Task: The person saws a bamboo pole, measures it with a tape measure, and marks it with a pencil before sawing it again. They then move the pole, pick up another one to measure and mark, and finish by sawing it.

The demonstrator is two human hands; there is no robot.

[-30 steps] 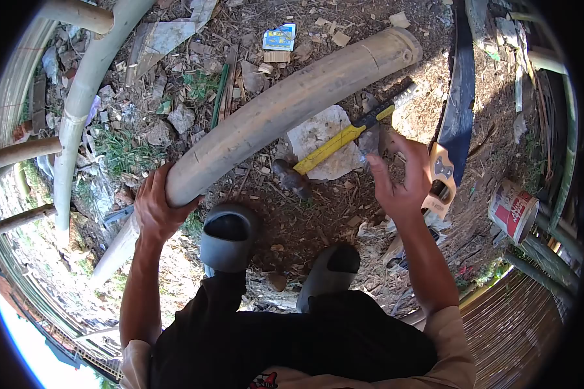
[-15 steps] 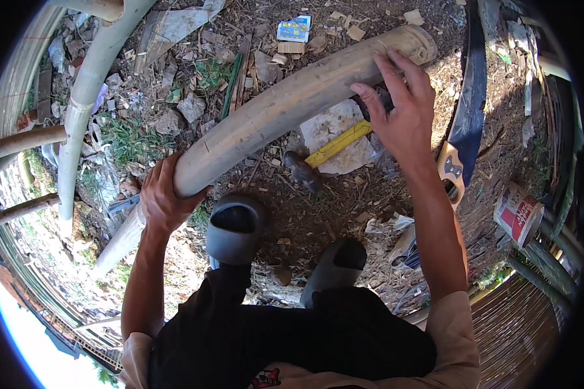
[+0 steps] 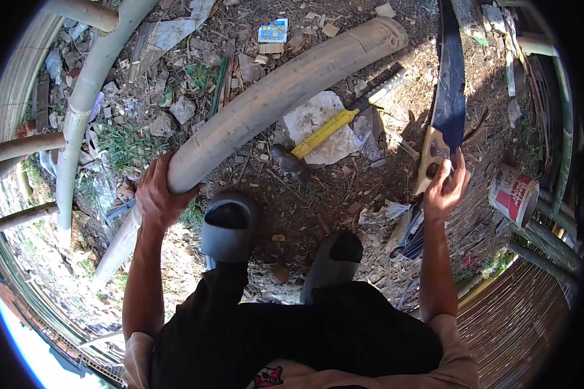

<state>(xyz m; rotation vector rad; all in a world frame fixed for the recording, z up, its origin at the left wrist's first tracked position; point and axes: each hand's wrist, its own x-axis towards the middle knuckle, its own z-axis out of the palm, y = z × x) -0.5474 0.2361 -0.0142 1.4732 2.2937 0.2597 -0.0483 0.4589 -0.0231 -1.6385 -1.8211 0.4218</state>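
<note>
A thick bamboo pole (image 3: 272,100) slants across the ground, its near end at my left. My left hand (image 3: 159,194) is wrapped round that near end, thumb underneath. My right hand (image 3: 446,188) is at the wooden handle of a handsaw (image 3: 449,97), thumb beside the grip hole and fingers apart along the handle's right side; no closed grip shows. The saw's dark blade points away from me. Between the pole and my feet lies a hammer (image 3: 324,133) with a yellow and black handle, resting across a pale flat stone (image 3: 315,117).
Bamboo rails (image 3: 78,110) stand at the left. A white and red bucket (image 3: 514,194) sits at the right near more poles. Rubble, wood chips and a blue-yellow packet (image 3: 274,30) litter the ground. My grey slippers (image 3: 227,233) are below the pole.
My right hand has left the bamboo's far end and moved right and nearer to the saw handle. My left hand still holds the near end. The view has shifted slightly.
</note>
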